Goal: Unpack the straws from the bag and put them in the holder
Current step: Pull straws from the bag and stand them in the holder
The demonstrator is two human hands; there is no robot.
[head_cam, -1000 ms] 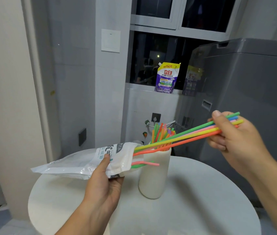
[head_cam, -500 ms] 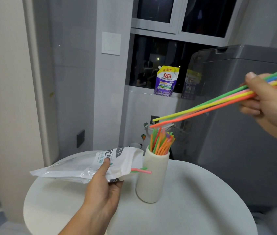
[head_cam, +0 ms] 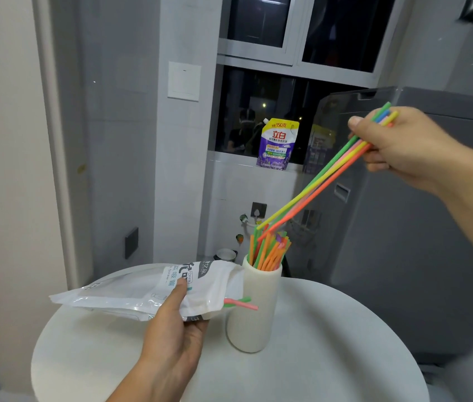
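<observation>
Small room, round white bench (head_cam: 331,358), dark window (head_cam: 244,117) behind. Bundle of thin coloured plastic straws (head_cam: 325,181): right hand (head_cam: 397,146) pinches the top ends, tips just above white cylindrical holder (head_cam: 255,309). Light, bendy, likely to splay; hold high, steer tips in. Left hand (head_cam: 171,338) grips white plastic bag (head_cam: 142,291), two straws (head_cam: 241,303) poking out.

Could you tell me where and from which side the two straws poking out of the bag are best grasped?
Pinch the pink and green straw ends just outside the bag mouth, coming from the right, in line with them. They lie nearly level, pointing right across the holder, and the left hand steadies the bag. The right hand first drops its bundle.
</observation>
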